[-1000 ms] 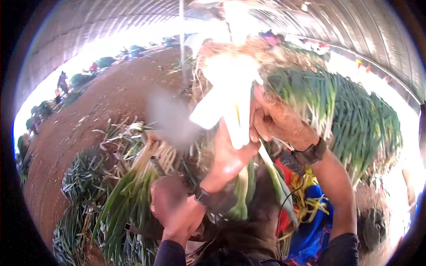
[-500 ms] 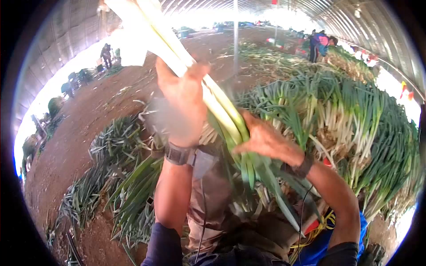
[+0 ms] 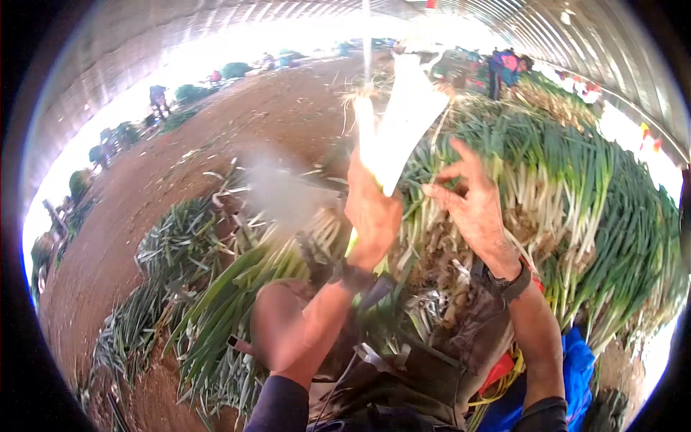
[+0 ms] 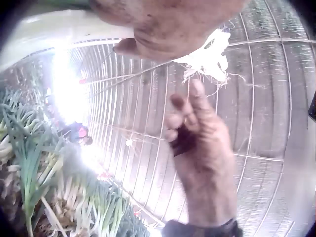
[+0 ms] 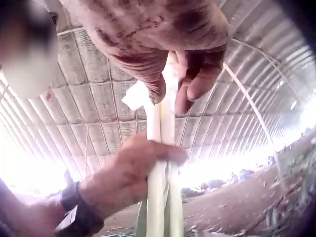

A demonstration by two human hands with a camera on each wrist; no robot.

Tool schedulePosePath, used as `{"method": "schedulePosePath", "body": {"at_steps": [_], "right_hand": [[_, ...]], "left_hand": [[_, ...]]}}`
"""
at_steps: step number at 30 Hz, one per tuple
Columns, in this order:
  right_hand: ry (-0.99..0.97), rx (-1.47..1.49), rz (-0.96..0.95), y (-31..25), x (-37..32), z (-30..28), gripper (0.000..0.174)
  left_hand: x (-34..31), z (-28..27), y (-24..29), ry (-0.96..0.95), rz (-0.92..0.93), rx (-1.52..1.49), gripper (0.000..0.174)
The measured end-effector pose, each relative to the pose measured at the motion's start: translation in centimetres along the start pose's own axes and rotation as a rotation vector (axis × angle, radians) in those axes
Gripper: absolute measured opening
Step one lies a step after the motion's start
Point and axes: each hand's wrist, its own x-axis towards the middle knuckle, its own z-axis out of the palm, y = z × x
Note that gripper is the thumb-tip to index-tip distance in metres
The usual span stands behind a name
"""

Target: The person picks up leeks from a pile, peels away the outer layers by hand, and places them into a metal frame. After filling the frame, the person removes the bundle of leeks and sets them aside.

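A few green onions (image 3: 403, 129) stand nearly upright before me, root ends up, their white stalks glaring in the light. My left hand (image 3: 373, 216) grips them lower down, and its fingers wrap round the stalks (image 5: 156, 207) in the right wrist view. To the right of the root ends, my right hand (image 3: 471, 209) is raised with its index finger extended and other fingers bent. The right wrist view shows a gap between its thumb (image 5: 157, 91) and fingers. A thin strand hangs from the roots (image 4: 210, 61) close by its fingertips in the left wrist view.
A long heap of green onions (image 3: 576, 209) lies to the right. Loose onions (image 3: 223, 302) and leaf trimmings (image 3: 180, 241) cover the ground at left. A blue bag (image 3: 579, 367) lies beside my right arm. People (image 3: 504, 68) are farther back, beneath the arched roof.
The onions have swung from leaning up-left to nearly upright, held in the left hand. The right hand has let go of their green part and risen beside the root ends.
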Motion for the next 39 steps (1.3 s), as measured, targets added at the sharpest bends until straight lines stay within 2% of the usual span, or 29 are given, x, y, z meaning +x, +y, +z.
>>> {"method": "schedulePosePath", "body": {"at_steps": [1, 2, 3, 4, 6, 7, 9, 10, 12, 13, 14, 15, 18, 19, 20, 22, 23, 24, 26, 27, 28, 30, 31, 32, 34, 35, 37, 38, 39], "right_hand": [[0.011, -0.021, 0.022, -0.6, -0.1, -0.7, 0.078], [-0.035, -0.253, -0.026, -1.2, -0.2, -1.0, 0.080], [-0.087, -0.480, -0.078, -1.4, -0.2, -1.0, 0.082], [-0.158, -0.564, -0.073, -0.9, -0.4, -0.8, 0.074], [-0.224, -0.722, -0.016, -0.9, -0.7, -0.2, 0.062], [-0.231, -0.724, -0.006, -0.1, -0.8, 0.0, 0.062], [-0.241, -0.869, -0.119, 2.0, -1.2, 0.7, 0.037], [-0.244, -0.867, -0.111, 2.8, -1.5, 0.7, 0.037], [-0.117, -0.100, -0.017, 4.0, -1.7, 0.8, 0.014], [-0.011, 0.199, 0.109, 1.5, -1.4, -0.3, 0.007], [0.118, 0.333, 0.063, 1.4, -1.0, -1.3, 0.009], [0.285, 0.565, -0.001, 0.8, -0.6, -2.5, 0.012], [0.535, 0.440, -0.160, -3.1, 0.9, -9.7, 0.020], [0.499, 0.408, -0.267, -2.4, 1.6, -11.8, 0.025], [0.500, 0.406, -0.259, -1.4, 1.0, -11.9, 0.025], [0.405, 0.151, 0.080, -0.6, 0.5, -10.5, 0.043], [0.404, 0.152, 0.085, 1.4, -0.3, -9.1, 0.043], [0.141, 0.169, 0.230, 4.4, -1.7, -6.8, 0.073], [-0.197, 0.396, 0.426, 6.6, -3.7, -3.1, 0.108], [-0.360, 0.470, 0.537, 7.7, -4.8, -1.2, 0.125], [-0.359, 0.478, 0.544, 8.5, -4.7, 1.2, 0.125], [-0.134, 0.727, 0.372, 8.9, -3.3, 5.2, 0.106], [-0.022, 0.788, 0.473, 7.7, -2.8, 5.1, 0.087], [0.090, 0.845, 0.580, 6.7, -2.4, 4.8, 0.068], [0.050, 0.748, 0.600, 9.4, -2.7, 4.6, 0.039], [0.076, 0.770, 0.570, 7.9, -2.3, 3.2, 0.037], [0.101, 0.798, 0.559, 6.8, -2.3, 1.8, 0.034], [0.016, 0.895, 0.499, 6.9, -2.3, 1.3, 0.032], [-0.068, 0.989, 0.433, 6.9, -2.2, 1.0, 0.031]], "left_hand": [[-1.0, 0.8, -0.2, -0.090, -0.095, 0.022, 0.068], [-2.1, 1.6, -0.4, -0.179, -0.188, 0.050, 0.071], [-3.1, 2.3, -0.2, -0.188, -0.167, 0.063, 0.079], [-4.1, 3.0, 0.2, -0.200, -0.168, 0.053, 0.079], [-5.9, 3.9, 0.9, -0.308, -0.327, 0.102, 0.081], [-6.6, 4.0, 0.9, -0.351, -0.326, 0.069, 0.085], [-7.9, 4.5, -0.1, -0.380, -0.324, 0.082, 0.086], [-8.5, 4.8, -0.7, -0.399, -0.317, 0.096, 0.088], [-9.7, 5.5, -2.0, -0.406, -0.298, 0.131, 0.091], [-10.0, 5.7, -2.3, -0.412, -0.276, 0.161, 0.094], [-10.2, 5.8, -2.7, -0.421, -0.281, 0.165, 0.094], [-10.3, 5.8, -3.2, -0.406, -0.320, 0.120, 0.084], [-10.5, 6.2, -5.4, -0.385, -0.344, 0.063, 0.077], [-10.4, 6.3, -5.6, -0.384, -0.379, 0.046, 0.078], [-10.4, 6.2, -5.9, -0.387, -0.381, 0.024, 0.077], [-9.9, 5.7, -5.6, -0.393, -0.385, -0.018, 0.077], [-9.5, 5.5, -5.3, -0.375, -0.383, -0.032, 0.076], [-9.3, 5.3, -5.1, -0.356, -0.381, -0.040, 0.074], [-9.0, 5.8, -4.2, -0.285, -0.278, 0.083, 0.068], [-8.1, 5.4, -2.5, -0.244, -0.192, 0.037, 0.066], [-7.8, 5.2, -1.6, -0.208, -0.108, -0.011, 0.064], [-9.8, 8.8, -4.3, -0.081, 0.245, -0.102, 0.076], [-9.2, 9.5, -3.7, -0.023, 0.420, -0.130, 0.083], [-10.0, 8.6, -3.1, -0.114, 0.387, -0.067, 0.082], [-8.7, 5.7, -0.7, -0.438, 0.046, -0.303, 0.087], [-8.0, 4.1, 0.5, -0.557, -0.147, -0.381, 0.089], [-8.0, 2.9, -0.1, -0.608, -0.291, -0.819, 0.079], [-8.0, 2.3, -0.4, -0.625, -0.375, -1.027, 0.074], [-8.0, 2.2, -1.0, -0.615, -0.359, -0.978, 0.064]]}}
